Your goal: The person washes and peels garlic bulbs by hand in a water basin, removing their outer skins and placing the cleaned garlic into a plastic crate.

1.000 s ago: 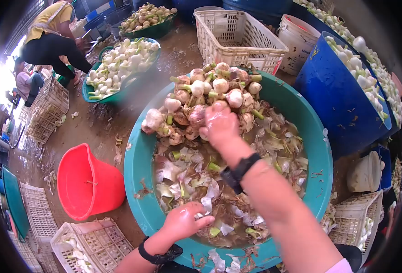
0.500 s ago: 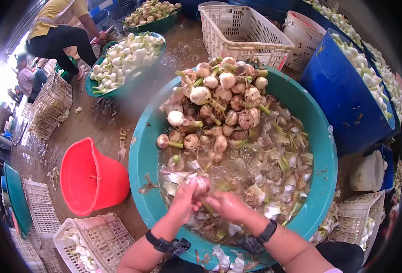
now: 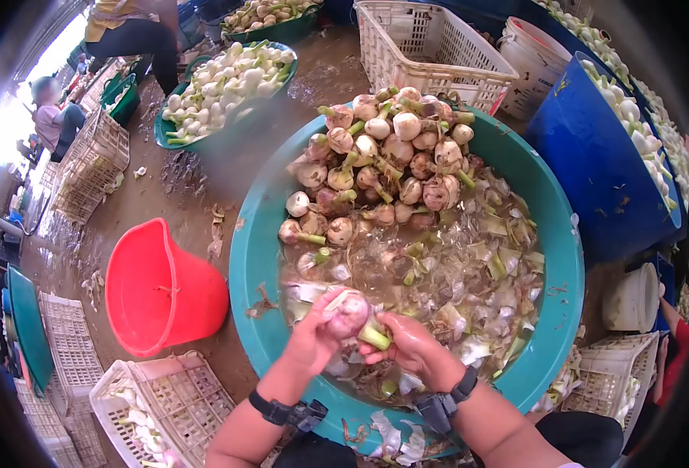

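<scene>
My left hand (image 3: 310, 342) is closed around a purple-and-white garlic bulb (image 3: 349, 313) above the near side of a big teal tub. The bulb's cut green stem (image 3: 375, 337) points to the right, and my right hand (image 3: 416, 349) pinches it between thumb and fingers. Beneath both hands, murky water (image 3: 391, 285) carries loose peeled skins (image 3: 453, 312). Unpeeled garlic bulbs with short stems are heaped (image 3: 395, 160) at the far side of the teal tub (image 3: 560, 312).
Left of the tub stands a red bucket (image 3: 196, 292); a white crate (image 3: 180, 405) with peeled garlic lies nearer. A basin of white bulbs (image 3: 235, 86), an empty white crate (image 3: 438, 74) and a blue barrel (image 3: 586, 156) stand beyond. Other people (image 3: 138, 39) are at the left.
The garlic bulb has turned in my left hand, so its stem now shows pointing right. My right hand has opened out from a fist to a pinch on the stem. The view has shifted slightly.
</scene>
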{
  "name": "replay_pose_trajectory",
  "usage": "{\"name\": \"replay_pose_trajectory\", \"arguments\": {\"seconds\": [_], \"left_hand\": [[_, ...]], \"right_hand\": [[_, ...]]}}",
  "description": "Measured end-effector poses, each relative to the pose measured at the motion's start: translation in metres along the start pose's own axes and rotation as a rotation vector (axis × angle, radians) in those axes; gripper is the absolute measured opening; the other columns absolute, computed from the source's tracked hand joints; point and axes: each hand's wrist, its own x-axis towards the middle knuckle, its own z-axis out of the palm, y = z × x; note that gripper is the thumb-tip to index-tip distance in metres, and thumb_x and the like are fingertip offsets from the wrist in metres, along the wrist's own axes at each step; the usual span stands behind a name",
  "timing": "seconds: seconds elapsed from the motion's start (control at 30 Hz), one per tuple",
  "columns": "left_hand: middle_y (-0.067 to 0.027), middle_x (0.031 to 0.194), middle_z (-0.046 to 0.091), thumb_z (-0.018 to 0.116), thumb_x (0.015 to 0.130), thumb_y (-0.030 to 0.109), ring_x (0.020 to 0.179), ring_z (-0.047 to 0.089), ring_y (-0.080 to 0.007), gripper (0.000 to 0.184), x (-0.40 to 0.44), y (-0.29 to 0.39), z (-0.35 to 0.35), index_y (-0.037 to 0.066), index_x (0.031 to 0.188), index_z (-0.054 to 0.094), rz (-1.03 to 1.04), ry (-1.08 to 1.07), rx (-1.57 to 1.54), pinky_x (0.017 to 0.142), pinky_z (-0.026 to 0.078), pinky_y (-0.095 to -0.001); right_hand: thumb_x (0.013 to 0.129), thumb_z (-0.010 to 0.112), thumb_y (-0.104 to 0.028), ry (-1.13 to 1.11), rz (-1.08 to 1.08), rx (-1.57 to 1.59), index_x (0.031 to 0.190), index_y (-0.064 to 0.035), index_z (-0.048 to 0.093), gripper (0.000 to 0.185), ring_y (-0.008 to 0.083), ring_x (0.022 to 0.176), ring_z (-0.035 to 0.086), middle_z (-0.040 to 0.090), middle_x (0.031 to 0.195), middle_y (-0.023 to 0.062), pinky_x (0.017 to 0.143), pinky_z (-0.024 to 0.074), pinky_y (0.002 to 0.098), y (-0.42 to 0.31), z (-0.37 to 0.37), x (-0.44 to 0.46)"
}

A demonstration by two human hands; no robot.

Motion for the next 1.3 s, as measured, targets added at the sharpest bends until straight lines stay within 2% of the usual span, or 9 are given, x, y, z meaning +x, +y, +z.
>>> {"name": "replay_pose_trajectory", "arguments": {"seconds": [0.17,0.23,0.3,0.57,0.7,0.77,0.97,1.1,1.3], "left_hand": [[-0.0135,0.117,0.052,0.063,0.077,0.024,0.101,0.056,-0.0232,0.067,-0.007,0.024,0.000,0.004,0.132,0.032,-0.162,-0.130,0.966,0.088,0.044,-0.0336],[-0.0163,0.117,0.051,0.072,0.069,0.021,0.104,0.054,-0.0255,0.075,-0.014,0.018,0.003,0.002,0.131,0.034,0.157,-0.152,1.183,0.090,0.041,-0.0342],[-0.0142,0.118,0.049,0.075,0.066,0.020,0.111,0.049,-0.0262,0.075,-0.024,0.019,0.009,0.006,0.129,0.037,0.280,-0.238,1.141,0.095,0.037,-0.0350],[-0.0159,0.124,0.047,0.066,0.073,0.006,0.117,0.045,-0.0297,0.037,-0.014,0.011,-0.010,-0.001,0.107,0.054,0.718,-0.386,1.613,0.099,0.033,-0.0403],[-0.0092,0.112,0.056,0.056,0.087,0.014,0.105,0.054,-0.0225,0.020,-0.012,0.013,-0.007,0.005,0.105,0.053,0.120,0.142,0.426,0.085,0.048,-0.0383],[-0.0057,0.111,0.056,0.048,0.091,0.029,0.094,0.057,-0.0197,0.031,-0.007,0.021,-0.022,0.009,0.114,0.050,0.133,0.297,-0.232,0.082,0.048,-0.0389],[-0.0101,0.104,0.057,0.027,0.094,0.045,0.093,0.058,-0.0241,0.048,-0.019,0.042,-0.022,0.006,0.111,0.049,0.052,0.165,-0.157,0.079,0.049,-0.0403],[-0.0181,0.100,0.060,0.014,0.084,0.067,0.090,0.061,-0.0270,0.084,-0.015,0.022,-0.016,-0.005,0.112,0.047,-0.410,-0.170,0.197,0.080,0.050,-0.0378],[-0.0164,0.094,0.062,0.013,0.080,0.071,0.077,0.064,-0.0262,0.089,-0.025,0.029,-0.003,-0.003,0.116,0.045,-0.381,-0.002,-0.039,0.057,0.053,-0.0309]], "right_hand": [[0.088,0.051,-0.026,0.217,-0.694,-0.912,0.094,0.0014,0.060,0.029,0.0193,0.068,0.062,0.063,0.079,0.0103,0.056,0.0496,0.0274,0.008,0.007,-0.015],[0.086,0.054,-0.017,0.303,-0.612,-0.925,0.090,0.0019,0.062,0.021,0.0195,0.070,0.063,0.064,0.080,0.0111,0.057,0.0491,0.0286,0.002,0.004,-0.012],[0.085,0.053,-0.008,0.291,-0.009,-0.273,0.092,0.0015,0.061,0.015,0.0203,0.070,0.064,0.064,0.082,0.0103,0.059,0.0507,0.0296,-0.015,0.004,-0.013],[0.088,0.056,-0.020,0.000,-0.139,0.130,0.108,-0.0003,0.052,0.028,0.0163,0.077,0.061,0.061,0.091,0.0062,0.064,0.0516,0.0296,-0.004,0.010,-0.018],[0.090,0.053,-0.026,-0.019,-0.421,-0.032,0.107,-0.0070,0.054,0.026,0.0139,0.073,0.055,0.058,0.086,0.0057,0.070,0.0446,0.0219,0.023,-0.010,-0.015],[0.085,0.055,-0.022,-0.255,-0.837,-1.058,0.103,-0.0075,0.056,0.023,0.0187,0.078,0.058,0.060,0.083,0.0070,0.070,0.0459,0.0262,0.022,-0.010,-0.037],[0.071,0.061,-0.010,0.314,-0.024,-1.996,0.093,-0.0125,0.058,0.022,0.0259,0.086,0.057,0.061,0.094,0.0059,0.070,0.0466,0.0389,-0.028,-0.006,-0.078],[0.069,0.057,-0.006,0.002,-1.359,-1.723,0.099,-0.0065,0.057,0.029,0.0287,0.084,0.060,0.063,0.091,0.0071,0.074,0.0474,0.0388,-0.066,0.036,-0.058],[0.072,0.058,-0.010,-0.302,-0.958,-1.830,0.081,-0.0033,0.055,0.011,0.0290,0.077,0.060,0.061,0.079,0.0098,0.067,0.0469,0.0400,-0.054,0.031,-0.040]]}}
